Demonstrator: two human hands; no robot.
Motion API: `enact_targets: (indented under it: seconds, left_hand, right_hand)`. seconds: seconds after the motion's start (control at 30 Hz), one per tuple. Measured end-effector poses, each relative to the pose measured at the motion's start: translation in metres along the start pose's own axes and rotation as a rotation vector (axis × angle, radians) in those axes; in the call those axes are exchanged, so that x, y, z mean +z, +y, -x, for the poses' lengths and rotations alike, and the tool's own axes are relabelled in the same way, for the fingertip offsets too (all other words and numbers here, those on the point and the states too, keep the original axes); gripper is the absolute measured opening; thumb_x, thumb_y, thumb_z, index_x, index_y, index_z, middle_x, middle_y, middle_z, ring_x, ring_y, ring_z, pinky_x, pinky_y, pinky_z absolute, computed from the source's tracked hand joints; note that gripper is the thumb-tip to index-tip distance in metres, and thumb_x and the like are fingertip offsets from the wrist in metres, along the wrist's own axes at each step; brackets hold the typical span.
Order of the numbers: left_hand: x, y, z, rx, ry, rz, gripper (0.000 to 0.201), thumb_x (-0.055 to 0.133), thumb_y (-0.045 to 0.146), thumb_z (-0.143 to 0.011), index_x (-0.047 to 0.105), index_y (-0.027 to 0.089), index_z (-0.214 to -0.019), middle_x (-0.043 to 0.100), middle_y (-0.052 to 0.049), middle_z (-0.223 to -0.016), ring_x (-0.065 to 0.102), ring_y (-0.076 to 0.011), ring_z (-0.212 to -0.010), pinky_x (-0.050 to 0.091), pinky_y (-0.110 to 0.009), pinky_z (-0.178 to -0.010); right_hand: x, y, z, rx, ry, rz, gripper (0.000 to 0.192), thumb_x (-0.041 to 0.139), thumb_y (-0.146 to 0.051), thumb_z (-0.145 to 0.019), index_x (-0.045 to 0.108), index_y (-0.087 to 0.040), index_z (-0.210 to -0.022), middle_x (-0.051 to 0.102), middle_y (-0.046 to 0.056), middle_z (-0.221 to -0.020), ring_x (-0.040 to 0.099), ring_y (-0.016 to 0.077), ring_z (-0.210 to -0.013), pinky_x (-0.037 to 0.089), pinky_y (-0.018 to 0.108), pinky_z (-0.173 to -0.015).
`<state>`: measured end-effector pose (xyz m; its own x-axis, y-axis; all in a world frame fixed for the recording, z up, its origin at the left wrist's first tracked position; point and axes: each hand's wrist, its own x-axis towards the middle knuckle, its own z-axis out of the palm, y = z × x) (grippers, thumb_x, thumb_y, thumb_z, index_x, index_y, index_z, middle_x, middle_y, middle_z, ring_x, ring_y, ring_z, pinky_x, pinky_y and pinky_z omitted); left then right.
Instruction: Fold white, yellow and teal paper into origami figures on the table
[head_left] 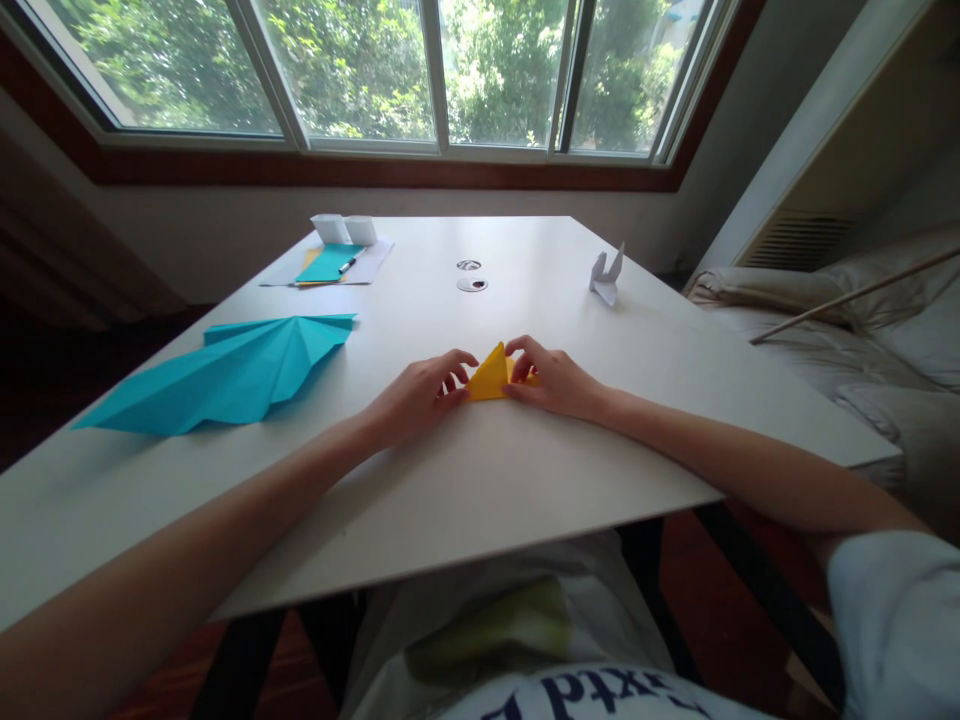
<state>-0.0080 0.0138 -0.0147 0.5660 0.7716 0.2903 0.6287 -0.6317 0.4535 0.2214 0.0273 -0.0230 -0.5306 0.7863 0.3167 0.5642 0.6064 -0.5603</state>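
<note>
A small piece of folded yellow paper [489, 376] stands on the white table [480, 470] between my hands, one pointed flap rising upward. My left hand [429, 392] pinches its left corner with thumb and fingertips. From the other side, my right hand [553, 378] grips the paper near the upright fold, thumb low at the front and fingers curled behind. Part of the yellow paper is hidden behind the right fingers.
A large pleated turquoise paper [247, 375] lies at the left. Behind it are paper sheets [330, 264], a marker [350, 264] and two white folded paper boxes [343, 229]. A white origami figure [606, 277] stands at the right, and round table inserts [472, 285] sit mid-table.
</note>
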Motion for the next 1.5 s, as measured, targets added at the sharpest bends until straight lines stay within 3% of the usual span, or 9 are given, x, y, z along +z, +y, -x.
enact_targets:
  seconds: [0.1, 0.17, 0.3, 0.43, 0.67, 0.87, 1.0, 1.23, 1.5]
  left_hand:
    - [0.000, -0.002, 0.001, 0.067, 0.009, -0.020, 0.020, 0.046, 0.026, -0.084, 0.062, 0.017, -0.089, 0.056, -0.008, -0.104, 0.057, -0.0098, -0.067, 0.050, -0.026, -0.065]
    - [0.000, -0.003, 0.002, 0.108, -0.029, -0.064, 0.023, 0.044, 0.024, -0.086, 0.066, 0.018, -0.086, 0.052, -0.008, -0.113, 0.057, -0.0089, -0.068, 0.050, -0.027, -0.069]
    - [0.000, 0.000, 0.003, 0.206, -0.086, -0.258, 0.029, 0.039, 0.018, -0.089, 0.066, 0.022, -0.097, 0.056, -0.007, -0.113, 0.058, -0.0157, -0.087, 0.048, -0.030, -0.077]
    - [0.001, 0.007, 0.003, 0.325, -0.179, -0.383, 0.033, 0.036, 0.015, -0.091, 0.059, 0.022, -0.114, 0.062, -0.007, -0.108, 0.054, -0.0194, -0.100, 0.046, -0.033, -0.086]
    - [0.003, 0.006, 0.004, 0.321, -0.222, -0.390, 0.038, 0.037, 0.014, -0.090, 0.054, 0.024, -0.122, 0.059, -0.008, -0.112, 0.055, -0.0182, -0.099, 0.046, -0.031, -0.086]
    - [0.002, 0.007, 0.005, 0.329, -0.228, -0.418, 0.039, 0.037, 0.011, -0.088, 0.055, 0.024, -0.121, 0.058, -0.008, -0.114, 0.055, -0.0185, -0.100, 0.046, -0.032, -0.086]
    - [0.001, 0.009, 0.006, 0.326, -0.232, -0.422, 0.038, 0.038, 0.012, -0.088, 0.055, 0.024, -0.121, 0.057, -0.008, -0.115, 0.054, -0.0194, -0.101, 0.047, -0.033, -0.086]
    - [0.000, 0.011, 0.005, 0.311, -0.238, -0.420, 0.039, 0.038, 0.012, -0.088, 0.054, 0.024, -0.121, 0.058, -0.008, -0.113, 0.055, -0.0199, -0.101, 0.047, -0.034, -0.087]
    - [0.001, 0.015, 0.004, 0.288, -0.227, -0.355, 0.033, 0.036, 0.017, -0.091, 0.053, 0.021, -0.118, 0.058, -0.007, -0.119, 0.053, -0.0194, -0.108, 0.044, -0.034, -0.091]
  right_hand:
    - [0.001, 0.003, 0.000, -0.021, 0.012, -0.039, 0.047, 0.061, -0.028, -0.074, 0.039, -0.021, -0.116, 0.059, -0.003, -0.076, 0.057, 0.0119, -0.065, 0.046, 0.026, -0.064]
    - [0.001, 0.005, -0.001, -0.063, 0.011, -0.020, 0.040, 0.060, -0.026, -0.075, 0.046, -0.020, -0.112, 0.060, 0.000, -0.082, 0.057, 0.0117, -0.068, 0.047, 0.026, -0.066]
    - [0.001, 0.006, -0.002, -0.157, -0.016, 0.086, 0.014, 0.055, -0.025, -0.081, 0.063, -0.019, -0.091, 0.057, 0.006, -0.098, 0.058, 0.0110, -0.073, 0.047, 0.026, -0.072]
    - [-0.001, 0.006, -0.002, -0.279, -0.047, 0.210, 0.017, 0.051, -0.023, -0.085, 0.067, -0.019, -0.088, 0.062, 0.007, -0.093, 0.058, 0.0146, -0.080, 0.046, 0.028, -0.075]
    - [-0.006, 0.008, 0.000, -0.438, -0.116, 0.323, 0.021, 0.045, -0.024, -0.089, 0.065, -0.019, -0.093, 0.065, 0.008, -0.103, 0.059, 0.0170, -0.084, 0.044, 0.032, -0.081]
    - [-0.009, -0.001, 0.002, -0.324, -0.248, 0.413, 0.029, 0.047, -0.036, -0.088, 0.056, -0.018, -0.108, 0.066, 0.009, -0.097, 0.053, 0.0258, -0.101, 0.043, 0.039, -0.081]
    - [-0.010, -0.006, 0.003, -0.260, -0.277, 0.402, 0.034, 0.041, -0.045, -0.089, 0.055, -0.019, -0.106, 0.064, 0.010, -0.105, 0.044, 0.0302, -0.116, 0.038, 0.046, -0.090]
    - [-0.007, 0.002, 0.003, -0.184, -0.289, 0.329, 0.044, 0.041, -0.050, -0.088, 0.049, -0.019, -0.118, 0.051, 0.010, -0.129, 0.032, 0.0296, -0.129, 0.031, 0.049, -0.101]
    - [-0.011, 0.012, -0.004, -0.201, -0.316, 0.307, 0.044, 0.043, -0.050, -0.087, 0.050, -0.021, -0.119, 0.043, 0.007, -0.139, 0.028, 0.0286, -0.133, 0.027, 0.048, -0.106]
